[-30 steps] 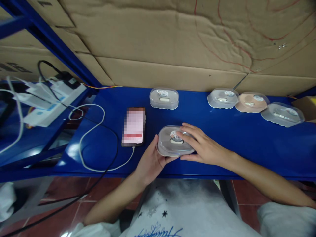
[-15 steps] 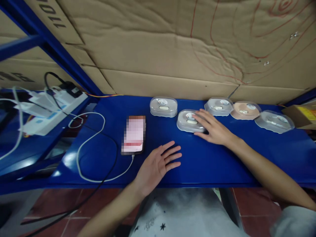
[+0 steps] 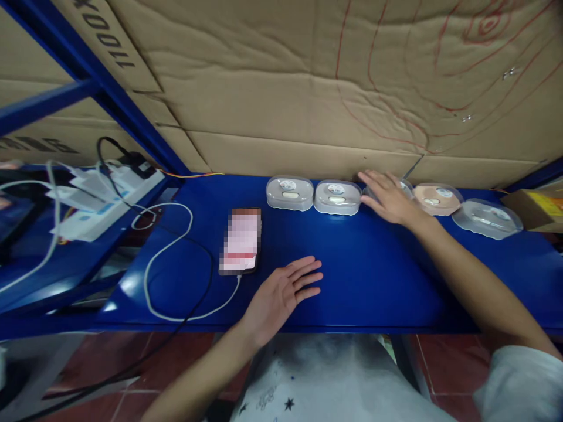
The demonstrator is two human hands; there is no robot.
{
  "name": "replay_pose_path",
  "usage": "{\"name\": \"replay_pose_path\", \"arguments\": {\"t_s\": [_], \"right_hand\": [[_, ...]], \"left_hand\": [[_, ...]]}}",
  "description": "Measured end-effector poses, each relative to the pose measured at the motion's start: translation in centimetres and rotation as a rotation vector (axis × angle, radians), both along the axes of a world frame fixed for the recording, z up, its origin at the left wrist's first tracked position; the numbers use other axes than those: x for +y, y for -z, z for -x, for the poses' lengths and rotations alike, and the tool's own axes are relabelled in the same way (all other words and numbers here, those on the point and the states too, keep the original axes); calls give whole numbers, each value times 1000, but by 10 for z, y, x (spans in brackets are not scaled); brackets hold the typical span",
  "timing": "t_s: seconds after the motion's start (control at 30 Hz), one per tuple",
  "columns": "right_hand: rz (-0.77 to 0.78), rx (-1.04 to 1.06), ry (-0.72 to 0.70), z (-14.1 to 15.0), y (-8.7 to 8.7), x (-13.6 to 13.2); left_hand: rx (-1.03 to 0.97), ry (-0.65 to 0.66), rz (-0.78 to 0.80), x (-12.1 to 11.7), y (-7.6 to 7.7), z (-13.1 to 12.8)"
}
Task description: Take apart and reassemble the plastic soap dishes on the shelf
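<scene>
Along the back of the blue shelf [image 3: 352, 281] stands a row of oval plastic boxes with clear lids and round stickers. A grey box [image 3: 289, 200] is at the left end, with a second grey box [image 3: 337, 204] close beside it. My right hand [image 3: 387, 196] is over a third grey box [image 3: 407, 187] and partly hides it; its fingers are spread, and whether they touch the lid I cannot tell. Further right are a peach box [image 3: 437, 202] and another grey one [image 3: 488, 220]. My left hand [image 3: 281, 293] is empty, fingers stretched out, near the shelf's front.
A phone [image 3: 241, 240] with a blurred screen lies left of centre, its white cable [image 3: 169, 318] looping leftward. At the left sits a white power strip [image 3: 105, 199] full of plugs. Cardboard [image 3: 264, 88] covers the back, and an open carton [image 3: 534, 211] stands far right.
The grey box left both hands' hold and was placed at the back next to the leftmost box. My right hand let go and moved right to the third grey box; my left hand opened.
</scene>
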State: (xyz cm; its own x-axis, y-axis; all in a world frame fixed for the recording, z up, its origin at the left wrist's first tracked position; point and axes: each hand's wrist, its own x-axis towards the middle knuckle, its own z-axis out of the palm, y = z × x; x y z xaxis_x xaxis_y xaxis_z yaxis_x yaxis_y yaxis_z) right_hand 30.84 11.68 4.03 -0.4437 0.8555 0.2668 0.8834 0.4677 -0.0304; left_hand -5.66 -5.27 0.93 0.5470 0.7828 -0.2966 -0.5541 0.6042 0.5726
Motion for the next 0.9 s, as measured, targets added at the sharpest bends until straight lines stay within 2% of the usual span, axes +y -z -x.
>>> {"name": "replay_pose_path", "arguments": {"t_s": [0.07,0.17,0.3,0.43,0.53,0.6,0.73,0.9], "right_hand": [[-3,-28,110,-20,1,-2],[36,-80,150,-36,6,-17],[46,-121,110,-32,4,-58],[141,-85,-22,-21,-8,-100],[256,-24,-92,-16,-13,-111],[272,25,-101,-13,-12,-109],[245,152,-124,11,-9,-104],[280,329,-315,76,-17,-132]], "left_hand": [[7,6,-3,0,-1,0],[11,11,-14,0,-1,-1],[38,11,-28,0,-3,-3],[66,4,-32,-1,-6,-4],[61,0,-29,-1,-6,-5],[55,4,-25,-2,-4,-5],[2,20,32,-2,-1,-5],[-76,57,166,0,-4,-7]]}}
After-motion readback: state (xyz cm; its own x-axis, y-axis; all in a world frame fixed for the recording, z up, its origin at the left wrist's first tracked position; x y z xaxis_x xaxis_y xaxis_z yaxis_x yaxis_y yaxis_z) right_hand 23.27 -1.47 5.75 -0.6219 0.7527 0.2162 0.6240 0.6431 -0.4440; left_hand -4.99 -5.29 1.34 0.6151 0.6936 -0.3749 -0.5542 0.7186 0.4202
